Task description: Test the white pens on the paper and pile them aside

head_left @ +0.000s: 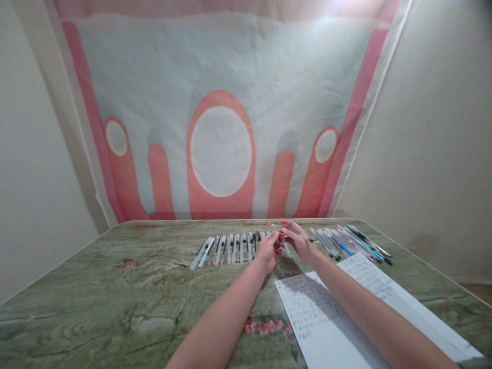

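Both my hands meet over the far middle of the table, just in front of a row of pens. My right hand (299,243) is closed on a clear pen (298,232), whose dark end points to the right. My left hand (270,250) touches the right at the fingertips, its fingers curled; what they pinch, if anything, is too small to make out. A neat row of pens (228,249) lies side by side to the left of my hands and partly behind them. To the right, a looser group of pens (342,242) lies at a slant.
Below my right forearm lie white sheets of paper (303,302) covered with handwriting. The wood-patterned table (115,307) has printed pink flowers. A pink and grey hanging cloth (219,61) stands behind its far edge, with walls on both sides.
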Demonstrator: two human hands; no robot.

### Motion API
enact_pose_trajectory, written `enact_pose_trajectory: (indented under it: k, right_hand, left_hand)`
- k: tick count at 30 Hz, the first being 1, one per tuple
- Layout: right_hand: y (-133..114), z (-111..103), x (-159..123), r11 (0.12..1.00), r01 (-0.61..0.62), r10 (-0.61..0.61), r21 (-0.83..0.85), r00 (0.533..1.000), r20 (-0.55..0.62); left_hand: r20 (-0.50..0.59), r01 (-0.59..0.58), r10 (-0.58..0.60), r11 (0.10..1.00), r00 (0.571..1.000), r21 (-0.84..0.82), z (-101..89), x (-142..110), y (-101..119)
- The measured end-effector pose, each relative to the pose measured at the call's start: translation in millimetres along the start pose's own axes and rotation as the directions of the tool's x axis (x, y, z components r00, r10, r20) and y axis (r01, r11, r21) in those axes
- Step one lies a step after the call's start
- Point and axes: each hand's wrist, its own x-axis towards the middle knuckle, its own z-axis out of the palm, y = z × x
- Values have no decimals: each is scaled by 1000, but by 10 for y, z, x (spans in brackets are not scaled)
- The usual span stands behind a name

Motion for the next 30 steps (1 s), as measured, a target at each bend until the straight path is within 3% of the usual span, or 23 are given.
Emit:
enact_pose_trajectory:
  k: [4,7,11,16,23,27,30]
  right_hand:
    - [-68,45,-30,986,119,-117,-116,993,24]
    - [-91,60,-41,973,157,-155,-171,988,21]
    - [-78,54,-26,968,152,-156,-202,988,-3]
    - [-52,39,-7,972,138,-145,-190,989,-24]
    - [4,48,-19,970,140,-152,-200,987,-44]
    - [20,68,-18,965,135,-155,-224,985,-72]
    - [-15,89,-21,969,110,-137,-223,985,-109]
  left_hand:
    - [11,42,-42,995,999,-90,-17,20,12]
    - [-6,21,-22,998,1000,-61,-36,32,-6]
    - [-67,-90,101,986,993,143,-51,34,-31]
    - [-61,-248,303,868,951,431,-40,11,-12]
    - [37,-375,418,768,908,520,-49,8,-18]
    - [-67,-271,327,867,943,418,-44,48,-38]
    - [-168,-125,153,978,974,167,-46,84,-20]
